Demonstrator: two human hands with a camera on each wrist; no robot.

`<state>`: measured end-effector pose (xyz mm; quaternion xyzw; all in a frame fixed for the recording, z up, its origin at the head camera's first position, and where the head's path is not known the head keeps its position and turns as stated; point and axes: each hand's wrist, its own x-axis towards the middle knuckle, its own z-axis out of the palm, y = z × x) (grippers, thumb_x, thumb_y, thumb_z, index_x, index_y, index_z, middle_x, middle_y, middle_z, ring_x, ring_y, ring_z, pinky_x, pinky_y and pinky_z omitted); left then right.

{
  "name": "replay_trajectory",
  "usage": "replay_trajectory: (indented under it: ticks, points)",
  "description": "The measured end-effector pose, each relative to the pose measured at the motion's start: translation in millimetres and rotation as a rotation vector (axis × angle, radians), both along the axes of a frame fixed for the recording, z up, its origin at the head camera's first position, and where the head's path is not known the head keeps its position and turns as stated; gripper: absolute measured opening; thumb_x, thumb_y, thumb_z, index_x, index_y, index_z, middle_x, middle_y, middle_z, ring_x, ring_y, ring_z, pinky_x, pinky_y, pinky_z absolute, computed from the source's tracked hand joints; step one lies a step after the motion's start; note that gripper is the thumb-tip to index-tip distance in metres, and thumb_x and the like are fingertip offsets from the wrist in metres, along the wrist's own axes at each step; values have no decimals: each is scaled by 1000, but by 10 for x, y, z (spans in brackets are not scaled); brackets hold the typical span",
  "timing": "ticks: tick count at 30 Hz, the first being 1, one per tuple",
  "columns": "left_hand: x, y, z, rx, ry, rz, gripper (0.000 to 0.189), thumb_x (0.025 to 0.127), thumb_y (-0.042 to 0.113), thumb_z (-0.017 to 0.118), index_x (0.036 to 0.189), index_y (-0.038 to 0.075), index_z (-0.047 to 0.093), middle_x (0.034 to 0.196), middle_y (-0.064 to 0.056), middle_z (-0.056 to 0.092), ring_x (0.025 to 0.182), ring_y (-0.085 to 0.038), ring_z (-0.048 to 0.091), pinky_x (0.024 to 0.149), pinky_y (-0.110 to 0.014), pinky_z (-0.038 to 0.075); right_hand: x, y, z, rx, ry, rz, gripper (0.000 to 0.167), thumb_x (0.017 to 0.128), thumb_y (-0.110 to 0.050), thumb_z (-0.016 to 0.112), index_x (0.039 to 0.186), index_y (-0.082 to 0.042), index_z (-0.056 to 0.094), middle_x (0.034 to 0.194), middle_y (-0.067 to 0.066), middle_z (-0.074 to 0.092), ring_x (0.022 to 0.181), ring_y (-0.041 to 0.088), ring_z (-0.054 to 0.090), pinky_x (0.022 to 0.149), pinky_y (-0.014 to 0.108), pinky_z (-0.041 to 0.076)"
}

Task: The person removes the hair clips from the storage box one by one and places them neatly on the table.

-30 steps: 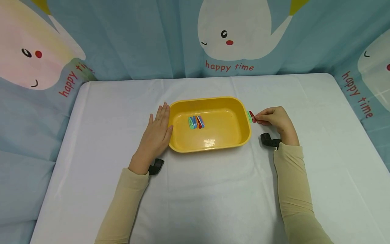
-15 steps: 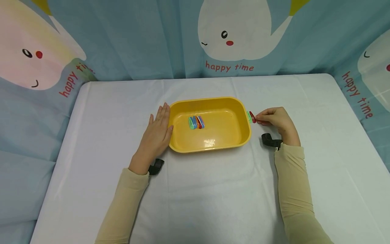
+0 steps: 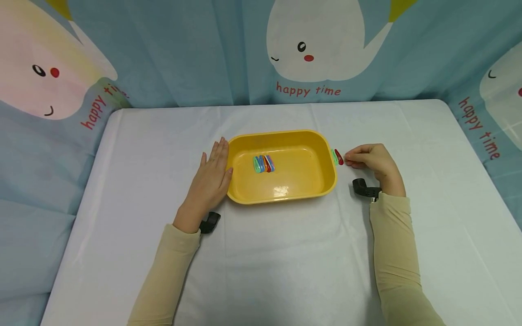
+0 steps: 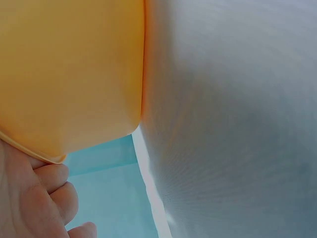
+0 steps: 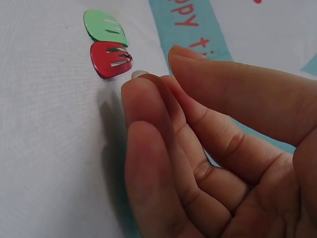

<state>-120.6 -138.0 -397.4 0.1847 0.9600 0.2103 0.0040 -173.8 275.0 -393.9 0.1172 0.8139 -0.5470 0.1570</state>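
Note:
My left hand lies with straight fingers along the left side of a yellow tray. In the left wrist view, its fingertips are at the rim of the tray. Inside the tray lies a row of several coloured snap hair clips. Beyond the right rim, a green hair clip and a red hair clip lie side by side on the cloth. Just right of the red one is my right hand, fingers loosely bent. The right wrist view shows its thumb apart from the fingers, nothing between them.
A white cloth covers the table. Blue curtains printed with whales hang along its back and sides. A black wrist camera sits under the left wrist, and another black camera is at the right wrist.
My right hand has drawn back slightly to the right, from the red hair clip's edge to a small gap away from it. The left hand stays against the tray.

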Motion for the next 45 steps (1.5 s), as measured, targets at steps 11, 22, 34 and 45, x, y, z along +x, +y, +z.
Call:
replay_trajectory:
  ticks: [11, 22, 34, 45]
  points:
    - [1, -2, -13, 0, 15, 2, 61, 102, 25, 32, 151, 2, 4, 158, -8, 1, 144, -23, 2, 114, -47, 3, 16, -14, 53, -37, 41, -16, 7, 86, -13, 70, 83, -8, 73, 74, -6, 68, 71, 8, 66, 69, 21, 54]
    - [-1, -1, -26, 10, 34, 4, 61, 102, 25, 33, 151, 1, 6, 158, -9, 3, 144, -23, 2, 114, -48, 3, 46, -63, 155, -103, 95, -23, 6, 86, -12, 70, 83, -10, 74, 78, -5, 69, 74, 9, 67, 70, 22, 55]
    - [9, -1, -5, -9, -1, 5, 61, 103, 27, 30, 151, 3, 2, 158, -7, 0, 144, -19, -2, 114, -46, 1, 111, -149, 324, -168, 160, -18, 7, 86, -7, 68, 83, -7, 74, 78, -2, 70, 72, 11, 68, 69, 22, 54]
    - [9, -6, -14, -4, 12, 0, 61, 102, 26, 31, 151, 3, 3, 158, -7, 0, 144, -20, -1, 114, -47, 2, 174, -238, 482, -196, 201, 5, 6, 86, -6, 68, 83, -6, 74, 80, 0, 70, 73, 13, 68, 69, 22, 54]
